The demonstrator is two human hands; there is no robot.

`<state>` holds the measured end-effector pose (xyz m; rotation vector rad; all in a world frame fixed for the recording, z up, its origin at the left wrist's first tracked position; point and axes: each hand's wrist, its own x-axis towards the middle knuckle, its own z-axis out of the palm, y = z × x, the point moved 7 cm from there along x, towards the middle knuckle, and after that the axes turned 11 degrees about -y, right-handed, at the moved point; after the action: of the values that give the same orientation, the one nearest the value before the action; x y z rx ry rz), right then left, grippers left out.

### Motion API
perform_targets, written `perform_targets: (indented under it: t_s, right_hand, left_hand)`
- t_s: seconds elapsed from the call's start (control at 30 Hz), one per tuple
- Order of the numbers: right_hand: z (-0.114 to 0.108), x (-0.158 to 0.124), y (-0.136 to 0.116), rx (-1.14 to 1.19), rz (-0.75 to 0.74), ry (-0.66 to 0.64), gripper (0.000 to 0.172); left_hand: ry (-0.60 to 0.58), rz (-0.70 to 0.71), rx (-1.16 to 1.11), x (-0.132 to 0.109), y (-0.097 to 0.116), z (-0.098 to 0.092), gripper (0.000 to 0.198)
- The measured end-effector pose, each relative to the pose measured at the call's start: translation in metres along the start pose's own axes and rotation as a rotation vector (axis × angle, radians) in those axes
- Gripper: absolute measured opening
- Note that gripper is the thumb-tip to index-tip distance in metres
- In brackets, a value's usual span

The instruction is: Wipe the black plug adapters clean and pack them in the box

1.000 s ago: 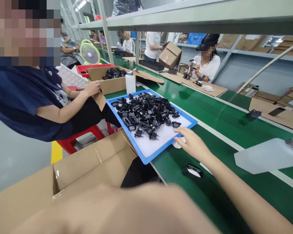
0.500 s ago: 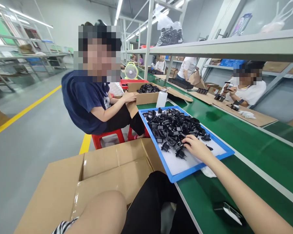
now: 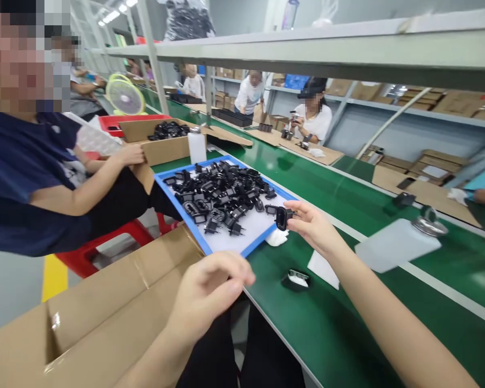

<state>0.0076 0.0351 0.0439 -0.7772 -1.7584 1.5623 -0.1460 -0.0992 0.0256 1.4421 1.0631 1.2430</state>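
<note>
Between the thumb and fingers of my right hand [image 3: 313, 223] is a black plug adapter [image 3: 283, 218], its hollow side turned to the left. It hangs just past the right corner of a blue-rimmed tray [image 3: 189, 222]. Many similar black plug adapters [image 3: 222, 188] lie heaped in this tray, some with pins showing. My left hand [image 3: 210, 288] hovers before the tray's near corner, fingers loosely curled and thumb apart, with nothing visible in it. On the green work surface [image 3: 278, 323] below my right hand rests a black casing [image 3: 296, 280] with a pale inside.
A white bottle with a metal top [image 3: 400, 245] stands right of my right forearm, near a white sheet [image 3: 322, 268]. Crumpled white material [image 3: 277, 237] touches the tray. Cardboard boxes [image 3: 117, 291] sit at lower left. A co-worker [image 3: 64, 178] sits at left; a shelf [image 3: 307, 48] runs overhead.
My right hand has lifted a plug adapter out of the heap and moved right, past the tray's edge. My left hand has come into view. The view has turned to the right.
</note>
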Motion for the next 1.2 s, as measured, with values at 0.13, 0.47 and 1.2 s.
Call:
perform_targets:
  t_s: [0.13,0.47,1.2]
  right_hand:
    - [-0.009,-0.025,0.004,0.087,0.029,0.014,0.032]
    - [-0.019,-0.079,0.01,-0.528,0.131,0.068,0.023]
    - [0.009,-0.1,0.021,-1.143,0.286,0.049,0.015]
  left_hand:
    - [-0.24,-0.1,0.121,0.045,-0.043,0.053,0.022]
    - [-0.424,-0.087,0.357,0.061,-0.074,0.098,0.038]
    - [-0.263,-0.185,0.404,0.053,-0.077,0.116,0.043]
